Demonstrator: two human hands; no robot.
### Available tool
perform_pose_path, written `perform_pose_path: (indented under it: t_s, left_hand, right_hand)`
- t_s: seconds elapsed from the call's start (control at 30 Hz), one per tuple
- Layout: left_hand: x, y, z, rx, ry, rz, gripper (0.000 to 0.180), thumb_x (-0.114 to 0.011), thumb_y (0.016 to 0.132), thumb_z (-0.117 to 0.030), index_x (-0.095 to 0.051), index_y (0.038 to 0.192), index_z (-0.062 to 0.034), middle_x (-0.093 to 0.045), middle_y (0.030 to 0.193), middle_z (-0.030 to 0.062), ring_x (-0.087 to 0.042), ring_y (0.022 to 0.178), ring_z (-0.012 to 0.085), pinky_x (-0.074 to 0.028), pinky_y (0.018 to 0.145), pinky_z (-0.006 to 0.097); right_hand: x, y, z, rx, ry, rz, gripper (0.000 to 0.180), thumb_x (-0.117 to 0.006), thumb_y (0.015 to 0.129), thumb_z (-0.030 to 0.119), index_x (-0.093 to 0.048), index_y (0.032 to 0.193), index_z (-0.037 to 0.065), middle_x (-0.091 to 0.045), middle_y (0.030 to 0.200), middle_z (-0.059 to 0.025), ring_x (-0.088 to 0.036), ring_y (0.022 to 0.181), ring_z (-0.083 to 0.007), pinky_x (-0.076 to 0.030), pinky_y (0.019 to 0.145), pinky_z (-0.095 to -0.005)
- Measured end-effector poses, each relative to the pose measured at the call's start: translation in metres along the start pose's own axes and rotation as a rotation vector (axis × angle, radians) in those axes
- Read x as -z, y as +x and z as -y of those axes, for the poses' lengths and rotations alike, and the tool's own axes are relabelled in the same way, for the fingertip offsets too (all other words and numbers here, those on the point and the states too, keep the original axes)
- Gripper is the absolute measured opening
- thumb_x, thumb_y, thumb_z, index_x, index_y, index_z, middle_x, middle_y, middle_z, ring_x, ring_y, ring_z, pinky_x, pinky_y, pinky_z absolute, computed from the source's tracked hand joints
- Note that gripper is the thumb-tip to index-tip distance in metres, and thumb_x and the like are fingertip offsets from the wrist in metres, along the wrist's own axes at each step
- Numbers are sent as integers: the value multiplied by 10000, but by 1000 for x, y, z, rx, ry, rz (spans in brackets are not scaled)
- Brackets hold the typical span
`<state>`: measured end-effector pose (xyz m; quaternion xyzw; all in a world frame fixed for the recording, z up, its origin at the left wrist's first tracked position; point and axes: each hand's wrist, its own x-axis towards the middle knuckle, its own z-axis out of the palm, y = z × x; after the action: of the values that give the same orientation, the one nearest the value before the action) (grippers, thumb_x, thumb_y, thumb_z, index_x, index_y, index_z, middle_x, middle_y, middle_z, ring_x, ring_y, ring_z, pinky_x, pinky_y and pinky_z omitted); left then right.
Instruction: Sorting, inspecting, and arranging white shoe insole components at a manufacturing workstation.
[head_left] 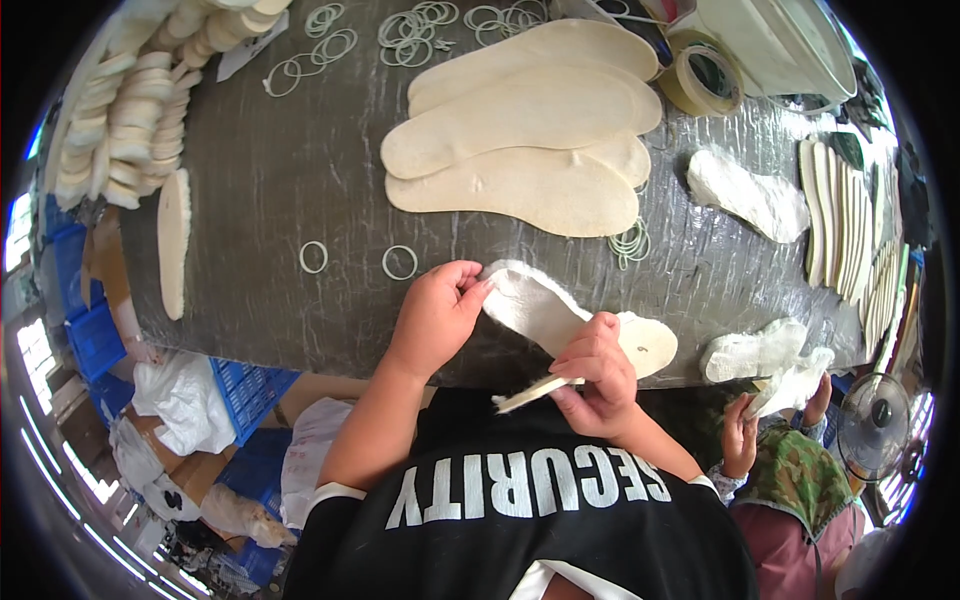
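The person's left hand (435, 315) pinches the upper tip of a fleecy white insole (560, 320), fingers (470, 285) closed on its fuzzy edge. The right hand (597, 375) is clenched around the middle of the same insole and also clamps a thin flat cream strip (530, 392), which juts out leftward from under the knuckles. The insole lies slanted at the near edge of the dark grey table (270, 170), its heel end resting on the surface just beyond the right hand.

Farther back from the insole, a fanned stack of large tan insoles (520, 140) sits mid-table, with two loose rubber bands (357, 260) between the stack and the left hand. More rubber bands (410, 28) are scattered at the far edge. Right of the held insole lie a fluffy white piece (748, 195) and another near the table edge (752, 350). A row of insoles set on edge (845, 215) stands farther right. A tape roll (705, 80) lies beyond the tan stack. Far left of the insole are piled cream insoles (130, 100).

Another person's hand (740, 435) holds a white fleecy piece (795, 385) to the lower right.
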<state>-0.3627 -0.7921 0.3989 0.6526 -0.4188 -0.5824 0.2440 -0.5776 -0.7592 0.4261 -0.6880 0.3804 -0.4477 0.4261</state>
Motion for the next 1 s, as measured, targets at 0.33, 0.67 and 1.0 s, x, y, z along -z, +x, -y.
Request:
perform_pose_path:
  t_s: [0.33,0.67,1.0]
  left_hand:
    - [5,-6,6,-22,-122,101,53,-625,823,-1,-579,796,3,-588,815,-12,-489,684,30,-403,615,187]
    - [6,-18,12,63,-430,179,28,-618,829,11,-596,835,27,-629,1013,83,-565,833,92,-454,771,233]
    - [4,-20,9,22,-515,230,42,-600,860,-7,-608,866,34,-624,939,38,-538,810,70,-446,742,215]
  right_hand:
    - [-14,-9,-13,148,-257,-57,308,-756,639,154,-618,910,106,-571,801,9,-499,660,-161,-317,723,-370]
    - [-10,-3,-27,-61,-154,-161,308,-734,651,81,-585,920,104,-572,786,-16,-508,700,-208,-308,740,-375]
    - [-15,6,-30,-210,-139,-80,193,-698,717,91,-595,880,94,-582,785,-22,-497,729,-222,-315,760,-358]
